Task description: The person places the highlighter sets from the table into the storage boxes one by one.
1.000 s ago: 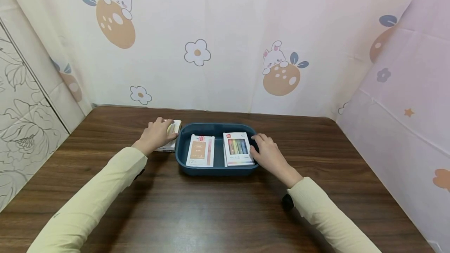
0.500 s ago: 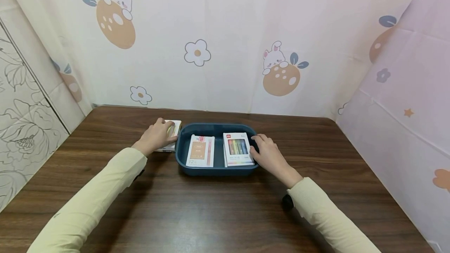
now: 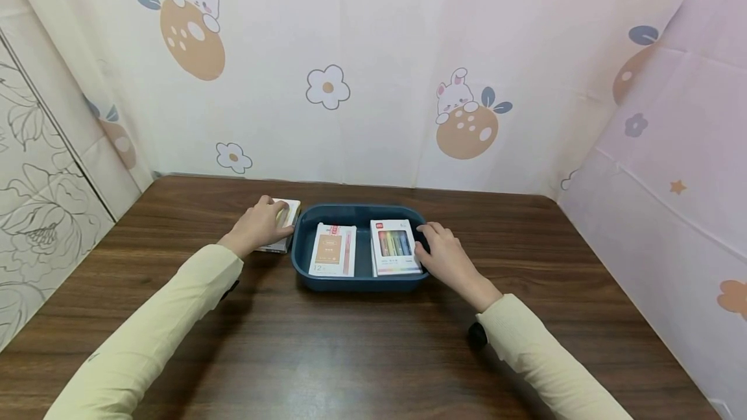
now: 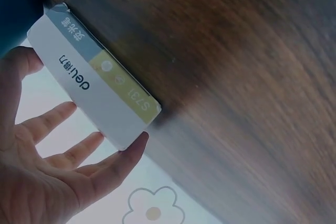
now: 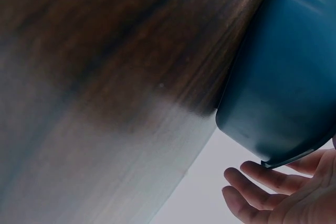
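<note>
My left hand grips a white deli highlighter box just left of the blue bin. In the left wrist view the thumb lies against one end and fingertips reach the far side and other end. My right hand lies over the bin's right rim, its fingers loosely bent. The right wrist view has those fingers at the rim's outer edge, the thumb mostly hidden. Beside that hand, inside the bin, lies a white box with a window of coloured sticks. Left of it is a white box with a tan panel.
Everything stands on a dark wooden table. Behind it hangs a pale curtain printed with rabbits and flowers, and more fabric closes off both sides.
The highlighter box has shifted very slightly to the left in my left hand, and more of its right side shows. My right hand and the bin have stayed put.
</note>
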